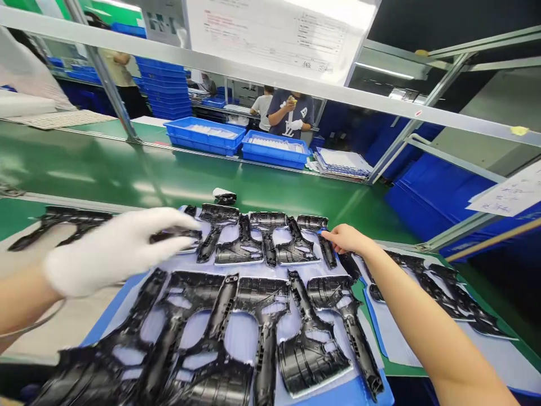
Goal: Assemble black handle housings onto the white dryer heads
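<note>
My left hand (118,248), in a white glove, hovers over the left end of the back row. Its thumb and fingers are apart, slightly blurred, with a dark part showing behind the gap. Bare, my right hand (349,239) has its fingers pressed together at the right end of that row. A small blue bit (323,232) shows at its fingertips, against the handle of a black plastic shell (327,248); what the fingers hold is unclear. In front lie several more gun-shaped black plastic shells (315,361), hollow side up, on a pale sheet over a blue board (99,321).
More black shells (439,282) lie on a board at right, others (76,220) at left. Behind runs a green belt surface (105,163) with a small black-and-white object (224,196). Blue bins (205,135) stand beyond a metal frame; people work farther back.
</note>
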`<state>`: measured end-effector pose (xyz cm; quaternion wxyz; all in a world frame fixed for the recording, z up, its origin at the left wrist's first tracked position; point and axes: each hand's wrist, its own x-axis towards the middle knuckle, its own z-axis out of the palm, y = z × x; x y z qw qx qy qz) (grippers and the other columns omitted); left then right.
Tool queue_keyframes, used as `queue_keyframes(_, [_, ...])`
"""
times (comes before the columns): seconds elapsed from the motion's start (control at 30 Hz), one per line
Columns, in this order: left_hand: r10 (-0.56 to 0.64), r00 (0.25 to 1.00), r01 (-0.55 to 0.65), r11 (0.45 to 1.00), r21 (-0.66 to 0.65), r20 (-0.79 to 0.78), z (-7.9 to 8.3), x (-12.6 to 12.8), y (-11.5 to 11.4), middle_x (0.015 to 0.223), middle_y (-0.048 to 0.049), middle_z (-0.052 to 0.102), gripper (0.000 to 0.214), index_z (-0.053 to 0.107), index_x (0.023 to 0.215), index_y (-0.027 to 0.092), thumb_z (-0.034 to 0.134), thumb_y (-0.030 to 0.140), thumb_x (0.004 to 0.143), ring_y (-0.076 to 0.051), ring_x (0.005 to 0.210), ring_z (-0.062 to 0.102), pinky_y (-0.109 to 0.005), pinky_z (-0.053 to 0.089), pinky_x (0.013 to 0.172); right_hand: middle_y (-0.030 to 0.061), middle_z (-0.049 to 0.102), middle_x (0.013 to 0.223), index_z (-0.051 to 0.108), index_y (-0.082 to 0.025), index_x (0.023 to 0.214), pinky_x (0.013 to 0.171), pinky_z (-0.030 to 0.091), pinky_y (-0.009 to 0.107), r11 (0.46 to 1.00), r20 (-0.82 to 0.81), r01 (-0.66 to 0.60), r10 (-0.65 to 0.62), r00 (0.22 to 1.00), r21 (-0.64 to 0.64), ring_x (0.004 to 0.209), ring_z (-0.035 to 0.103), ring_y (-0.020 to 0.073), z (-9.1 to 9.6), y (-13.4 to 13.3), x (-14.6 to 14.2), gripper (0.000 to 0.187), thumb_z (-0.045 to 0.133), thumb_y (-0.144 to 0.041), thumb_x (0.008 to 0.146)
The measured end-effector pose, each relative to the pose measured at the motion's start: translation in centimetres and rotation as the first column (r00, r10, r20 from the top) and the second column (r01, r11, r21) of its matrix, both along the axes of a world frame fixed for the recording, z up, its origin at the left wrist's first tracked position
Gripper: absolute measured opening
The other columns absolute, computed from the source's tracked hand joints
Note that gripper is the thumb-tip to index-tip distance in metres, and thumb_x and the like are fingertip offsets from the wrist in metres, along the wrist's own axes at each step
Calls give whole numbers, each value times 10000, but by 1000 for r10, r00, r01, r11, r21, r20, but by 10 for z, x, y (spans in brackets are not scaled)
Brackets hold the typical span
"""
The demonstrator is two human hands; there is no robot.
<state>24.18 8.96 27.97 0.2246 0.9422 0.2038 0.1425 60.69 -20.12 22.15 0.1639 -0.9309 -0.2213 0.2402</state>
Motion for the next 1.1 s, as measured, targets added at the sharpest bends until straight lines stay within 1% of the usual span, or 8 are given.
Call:
queue_keyframes(0.13, [-462, 837, 534, 809, 248, -294, -1, 112, -44, 1170, -72, 723, 336, 715, 1149, 234, 548, 363, 888, -301, 1083, 663, -428, 505, 957, -49, 592, 551, 601, -161, 645, 561, 523, 256, 993, -12, -28, 27, 1000, -116, 489, 574, 100, 4, 6, -2, 483, 606, -531, 955])
queue_keyframes(0.27, [-577, 728, 677, 691, 252, -371, -12, 191, -93, 1263, -151, 667, 383, 701, 1204, 222, 624, 331, 845, -368, 1098, 642, -493, 515, 902, -39, 615, 632, 612, -153, 689, 595, 525, 263, 987, -17, -10, 8, 1000, -158, 552, 584, 105, 1, 7, -10, 419, 657, -490, 934])
queue_keyframes(0.43, [-611, 672, 733, 631, 256, -419, -39, 234, -119, 1424, -208, 554, 641, 680, 1250, 212, 850, 327, 643, -456, 1374, 396, -598, 375, 1066, -18, 641, 756, 642, -134, 833, 593, 536, 258, 997, -97, 78, -77, 992, -1, 614, 610, 113, -12, 2, -12, 292, 655, -399, 956])
queue_keyframes(0.53, [-605, 680, 724, 641, 253, -415, -46, 241, -124, 1412, -190, 575, 669, 710, 1180, 202, 912, 286, 548, -446, 1416, 342, -593, 247, 1154, -19, 642, 781, 640, -130, 920, 576, 543, 250, 965, -217, 147, -99, 971, 217, 611, 617, 110, -16, -8, -13, 222, 634, -345, 976])
queue_keyframes(0.67, [-571, 751, 650, 728, 220, -330, -34, 237, -125, 1352, -188, 621, 611, 714, 1066, 151, 916, 199, 491, -413, 1442, 322, -530, 95, 1213, -36, 616, 721, 585, -150, 911, 526, 514, 229, 814, -351, 248, -58, 935, 525, 540, 589, 97, -13, -31, -23, 219, 605, -355, 986])
queue_keyframes(0.87, [-343, 925, 316, 933, -169, -165, -2, 211, -98, 936, -118, 741, 261, 629, 909, 180, 679, 403, 782, -332, 1005, 687, -501, 481, 955, -10, 571, 578, 542, -184, 718, 430, 443, 240, 612, -497, 391, 5, 868, 688, 442, 509, 113, -2, -86, -51, 605, 608, -782, 780])
queue_keyframes(0.97, [-290, 955, 219, 830, -512, -63, 7, 190, -91, 755, -106, 687, 343, 580, 876, 161, 515, 497, 893, -279, 747, 704, -460, 576, 742, 14, 572, 582, 616, -162, 695, 470, 471, 251, 549, -541, 446, 14, 841, 707, 497, 519, 128, 2, -108, -64, 661, 615, -822, 736])
queue_keyframes(1.1, [-266, 959, 230, 527, -818, 99, 9, 153, -116, 783, -91, 640, 360, 510, 979, 158, 524, 508, 896, -254, 719, 695, -440, 599, 638, 42, 683, 823, 715, -185, 855, 646, 551, 265, 438, -519, 459, 20, 854, 773, 699, 615, 158, 2, -123, -83, 523, 761, -689, 721])
